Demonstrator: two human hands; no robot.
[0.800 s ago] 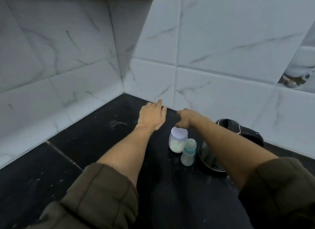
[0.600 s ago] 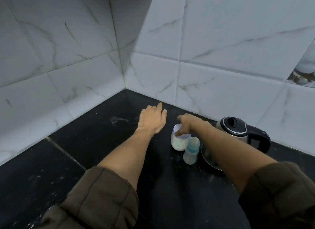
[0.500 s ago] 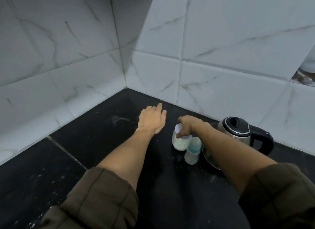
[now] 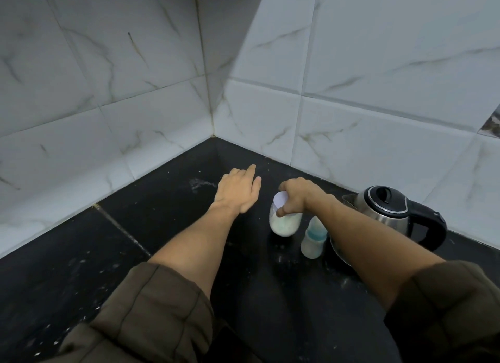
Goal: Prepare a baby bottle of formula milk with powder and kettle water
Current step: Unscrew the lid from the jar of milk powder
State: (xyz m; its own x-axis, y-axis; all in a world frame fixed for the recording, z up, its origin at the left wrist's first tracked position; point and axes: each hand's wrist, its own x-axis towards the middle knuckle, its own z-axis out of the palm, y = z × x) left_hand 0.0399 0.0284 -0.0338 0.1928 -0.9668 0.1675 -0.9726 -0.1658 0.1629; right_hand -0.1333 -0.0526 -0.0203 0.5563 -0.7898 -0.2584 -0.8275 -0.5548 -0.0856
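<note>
Baby bottle (image 4: 313,238) stands upright on the black tabletop (image 4: 167,227), with a blue-green ring near its top. It is see-through and looks small. It sits between the powder jar (image 4: 284,223) on its left and the kettle (image 4: 389,214) on its right, just beside both.

The powder jar is a clear jar with pale powder inside. It has a light round lid (image 4: 280,199) on top. It looks tipped a little to the left, but I cannot tell for sure.

The right hand (image 4: 297,197) is on top of the jar. Its fingers are curled down over the lid — the thumb presses the near side of the jar's neck and the other fingers wrap over the far side. So this hand is gripping the jar at its lid.

The left hand (image 4: 239,191) is to the left of the jar, near it but not touching it. It is flat, palm down, with the fingers straight and held close together. It holds nothing. I cannot tell if it rests on the tabletop or floats just above it.

The kettle is shiny metal with a black lid and a black handle that points right. The right arm crosses in front of it and hides part of it.

Both arms have dark green sleeves (image 4: 151,308) pushed up. White tiled walls (image 4: 108,92) meet in a corner at the far side — little white specks lie on the tabletop.
</note>
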